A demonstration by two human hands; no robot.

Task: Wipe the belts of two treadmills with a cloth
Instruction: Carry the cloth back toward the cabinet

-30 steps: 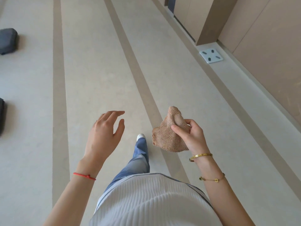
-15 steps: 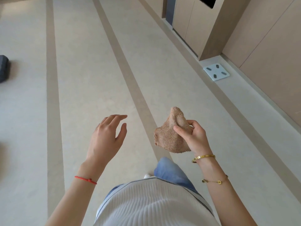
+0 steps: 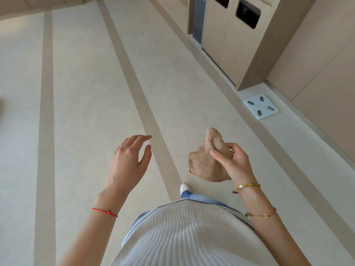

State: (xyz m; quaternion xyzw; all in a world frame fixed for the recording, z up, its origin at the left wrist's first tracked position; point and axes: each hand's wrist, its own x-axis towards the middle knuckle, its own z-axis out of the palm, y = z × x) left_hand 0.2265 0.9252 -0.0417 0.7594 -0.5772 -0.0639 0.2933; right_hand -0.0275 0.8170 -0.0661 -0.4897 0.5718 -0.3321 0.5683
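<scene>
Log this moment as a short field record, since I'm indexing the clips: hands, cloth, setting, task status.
left hand: left hand raised, fingers relaxed, holds nothing
right hand: right hand pinches the cloth
cloth: brown terry cloth, bunched, hanging in the air
setting: pale floor with darker stripes; white scale by the wall; bin cabinet beyond it
task status: no treadmill in view; wiping not under way

Right hand (image 3: 233, 162) covers the near right part of the cloth (image 3: 206, 162); its palm side faces away, unseen. Both forearms cut by the bottom edge. One white shoe (image 3: 185, 187) shows only its toe; the rest lies under the trouser leg. Bin cabinet (image 3: 236, 41) cut by the top edge. Dark blur at left edge (image 3: 1, 110), unidentifiable.
</scene>
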